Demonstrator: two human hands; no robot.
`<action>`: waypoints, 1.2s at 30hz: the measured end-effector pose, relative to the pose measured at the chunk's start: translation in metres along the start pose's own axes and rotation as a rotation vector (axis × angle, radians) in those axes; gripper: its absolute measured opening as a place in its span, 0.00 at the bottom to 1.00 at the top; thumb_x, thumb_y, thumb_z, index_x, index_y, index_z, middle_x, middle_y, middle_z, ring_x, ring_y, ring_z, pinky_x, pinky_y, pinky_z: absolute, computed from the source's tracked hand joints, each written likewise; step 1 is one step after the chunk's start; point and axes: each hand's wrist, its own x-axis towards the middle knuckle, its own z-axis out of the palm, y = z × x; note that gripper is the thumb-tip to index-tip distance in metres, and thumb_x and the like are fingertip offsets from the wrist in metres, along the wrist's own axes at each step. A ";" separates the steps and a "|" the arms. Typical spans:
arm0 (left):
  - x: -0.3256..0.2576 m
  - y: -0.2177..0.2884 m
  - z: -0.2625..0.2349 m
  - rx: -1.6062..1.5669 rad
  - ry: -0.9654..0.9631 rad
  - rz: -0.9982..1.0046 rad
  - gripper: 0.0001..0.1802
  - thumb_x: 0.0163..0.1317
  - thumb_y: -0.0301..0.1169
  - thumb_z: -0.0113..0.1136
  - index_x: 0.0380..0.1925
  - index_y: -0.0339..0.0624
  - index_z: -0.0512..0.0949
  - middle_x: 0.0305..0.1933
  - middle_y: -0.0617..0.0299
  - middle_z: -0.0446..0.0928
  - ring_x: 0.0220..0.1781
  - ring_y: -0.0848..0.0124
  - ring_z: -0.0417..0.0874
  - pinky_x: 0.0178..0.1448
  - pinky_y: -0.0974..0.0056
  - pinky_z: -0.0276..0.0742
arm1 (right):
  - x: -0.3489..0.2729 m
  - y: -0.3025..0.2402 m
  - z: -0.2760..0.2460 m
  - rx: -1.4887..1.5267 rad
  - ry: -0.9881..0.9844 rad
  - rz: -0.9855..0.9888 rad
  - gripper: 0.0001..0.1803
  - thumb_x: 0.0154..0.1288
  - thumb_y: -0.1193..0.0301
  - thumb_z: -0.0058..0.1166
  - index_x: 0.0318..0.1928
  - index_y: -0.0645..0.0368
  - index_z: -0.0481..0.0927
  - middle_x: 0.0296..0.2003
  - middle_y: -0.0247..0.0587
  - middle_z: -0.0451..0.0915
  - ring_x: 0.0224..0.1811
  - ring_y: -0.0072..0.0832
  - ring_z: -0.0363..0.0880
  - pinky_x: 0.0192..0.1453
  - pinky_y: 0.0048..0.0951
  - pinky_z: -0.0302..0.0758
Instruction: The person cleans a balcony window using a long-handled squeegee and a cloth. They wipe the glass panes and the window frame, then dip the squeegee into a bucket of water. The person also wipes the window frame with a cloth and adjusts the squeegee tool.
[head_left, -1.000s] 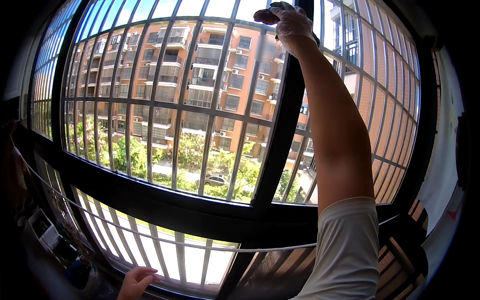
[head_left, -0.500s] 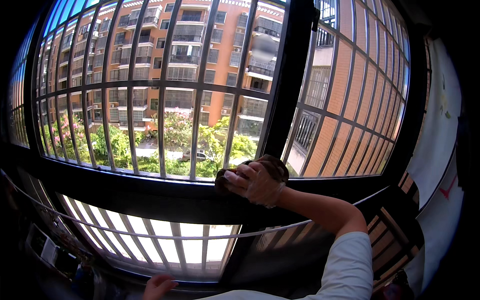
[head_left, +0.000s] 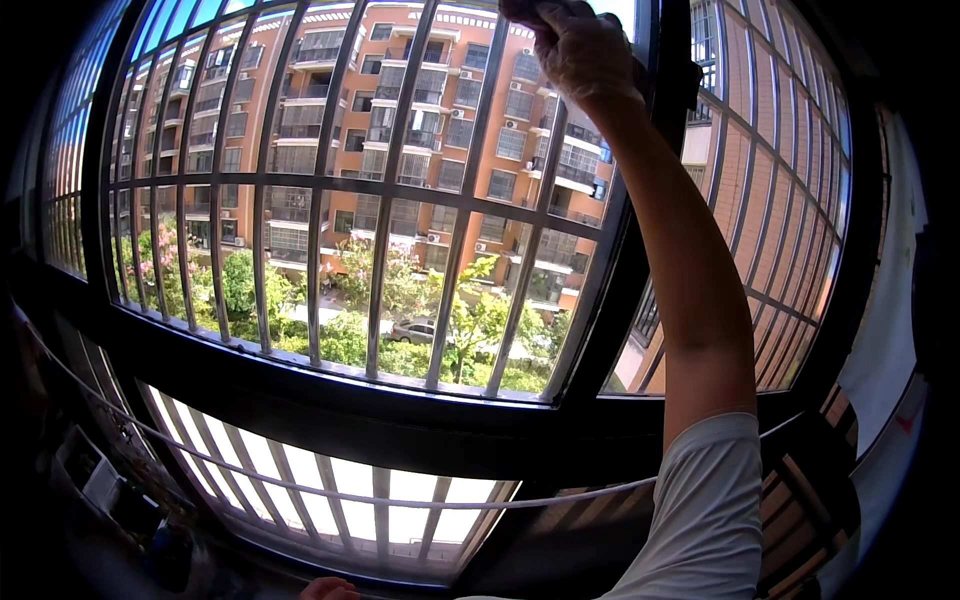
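Observation:
My right hand (head_left: 585,50), in a thin clear plastic glove, is raised to the upper edge of the view, in front of the window pane (head_left: 400,215) near its right frame. Its fingers are closed on a dark brown cloth (head_left: 520,10), which the edge of the picture partly cuts off. The arm reaches up past the dark window frame (head_left: 600,330). Of my left hand (head_left: 330,588) just a small part shows at the bottom edge, low before the lower window. Whether those fingers are curled or spread is cut off from view.
A white line (head_left: 400,500) runs across below the sill. Metal bars (head_left: 340,183) stand outside the glass. Pale hanging fabric (head_left: 880,320) is at the right. Cluttered items (head_left: 105,485) sit in shadow at lower left. Beyond are an orange building and trees.
My right hand has risen with the cloth from the lower frame to the top of the pane. The view has shifted, and my left hand has sunk almost out of the picture.

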 end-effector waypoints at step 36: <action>-0.072 -0.011 -0.009 0.091 0.300 -0.125 0.07 0.58 0.24 0.53 0.36 0.35 0.74 0.36 0.57 0.76 0.36 0.68 0.79 0.45 0.66 0.74 | -0.136 -0.135 -0.050 0.313 -0.031 -0.260 0.15 0.55 0.73 0.57 0.44 0.39 0.79 0.42 0.28 0.77 0.41 0.28 0.73 0.48 0.32 0.71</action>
